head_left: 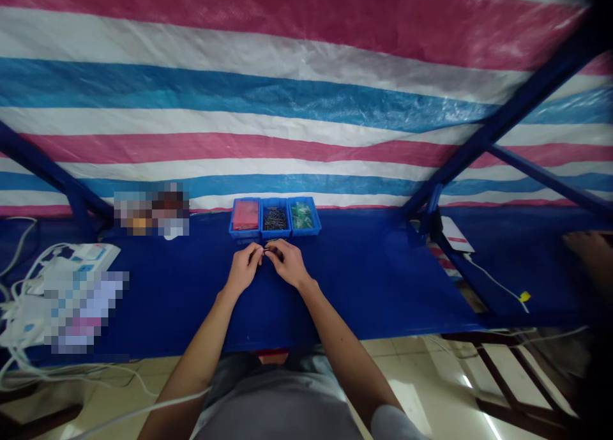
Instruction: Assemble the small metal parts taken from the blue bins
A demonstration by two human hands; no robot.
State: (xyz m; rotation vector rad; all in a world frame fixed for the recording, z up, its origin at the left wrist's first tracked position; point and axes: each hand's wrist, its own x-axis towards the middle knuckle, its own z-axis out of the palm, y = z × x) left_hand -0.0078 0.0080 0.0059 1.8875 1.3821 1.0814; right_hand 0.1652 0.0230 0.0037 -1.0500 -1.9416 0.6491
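My left hand (pixel 245 265) and my right hand (pixel 287 262) meet over the blue table (pixel 368 274), their fingertips pinched together. Between them is something small and thin, too small to name. Just beyond my fingers, three blue bins stand side by side. Flat red pieces fill the left bin (pixel 246 234). In the middle bin (pixel 274 234) lies a heap of dark screws (pixel 275 219). The right bin (pixel 305 232) contains clear and green small bags (pixel 301 216). A few small thin pieces lie between the middle bin and my right fingers.
White power strips and cables (pixel 90 255) crowd the left side. Blurred-out items stand at the back left. Past a blue metal frame (pixel 460 146) on the right lies a white box-like device (pixel 456 234) with a cable. Another person's hand (pixel 587 245) shows at the far right.
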